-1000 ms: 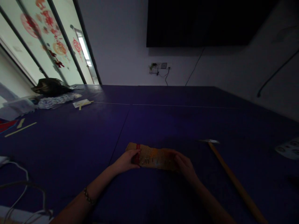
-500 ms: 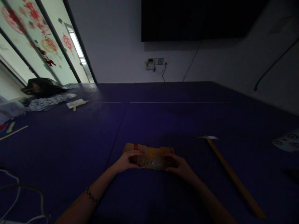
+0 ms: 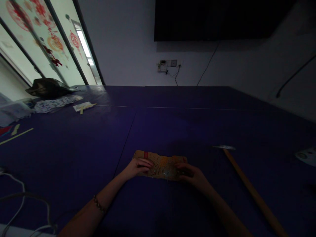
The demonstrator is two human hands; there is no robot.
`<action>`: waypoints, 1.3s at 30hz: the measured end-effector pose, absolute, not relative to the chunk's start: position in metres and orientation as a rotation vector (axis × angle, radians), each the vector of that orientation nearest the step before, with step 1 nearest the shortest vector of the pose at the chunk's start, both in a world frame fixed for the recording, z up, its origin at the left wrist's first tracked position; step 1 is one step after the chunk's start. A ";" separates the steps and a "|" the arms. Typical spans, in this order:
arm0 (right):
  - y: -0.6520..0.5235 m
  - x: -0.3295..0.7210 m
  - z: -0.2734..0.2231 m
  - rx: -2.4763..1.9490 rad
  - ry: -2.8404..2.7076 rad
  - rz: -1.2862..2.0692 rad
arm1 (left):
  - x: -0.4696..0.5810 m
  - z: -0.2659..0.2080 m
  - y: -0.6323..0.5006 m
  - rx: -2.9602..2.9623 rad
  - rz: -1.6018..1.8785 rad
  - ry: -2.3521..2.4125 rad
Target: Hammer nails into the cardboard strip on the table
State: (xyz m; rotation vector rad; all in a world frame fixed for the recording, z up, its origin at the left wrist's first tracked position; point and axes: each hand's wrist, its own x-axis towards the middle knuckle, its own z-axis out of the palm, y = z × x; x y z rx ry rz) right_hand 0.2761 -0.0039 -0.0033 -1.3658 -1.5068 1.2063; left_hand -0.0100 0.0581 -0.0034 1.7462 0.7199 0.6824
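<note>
A brown piece of cardboard (image 3: 161,163) lies flat on the purple surface in front of me. It has a red band near its left end, an orange patch, and many small dark bits and shiny specks on top, too small to name. My left hand (image 3: 138,167) is curled over the left part, fingertips on its face. At the right end, my right hand (image 3: 195,176) grips with bent fingers above and the thumb by the near edge. To the right rests a hammer (image 3: 251,191) with a long wooden handle and a narrow metal head.
White and dark cables (image 3: 23,194) loop at the lower left. Papers (image 3: 55,103), a black bag (image 3: 46,88) and yellow strips (image 3: 17,136) lie at the far left. A pale patterned item (image 3: 306,156) sits at the right edge. Behind stands a wall with sockets (image 3: 169,65).
My left fingers have drawn closer together and the thumb has moved in over the cardboard. My right hand keeps nearly the same place. The whole view has shifted slightly.
</note>
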 end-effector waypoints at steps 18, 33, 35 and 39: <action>-0.004 0.276 0.003 -1.369 -1.609 1.099 | -0.007 0.004 0.053 1.793 0.633 0.598; -0.001 0.273 -0.006 -1.294 -1.612 1.027 | 0.002 -0.012 0.044 1.432 0.898 0.867; -0.001 0.271 -0.005 -1.292 -1.636 1.007 | 0.003 -0.009 0.039 1.590 0.790 0.878; -0.002 0.266 -0.005 -1.304 -1.661 0.969 | 0.008 -0.009 0.033 1.864 0.651 0.978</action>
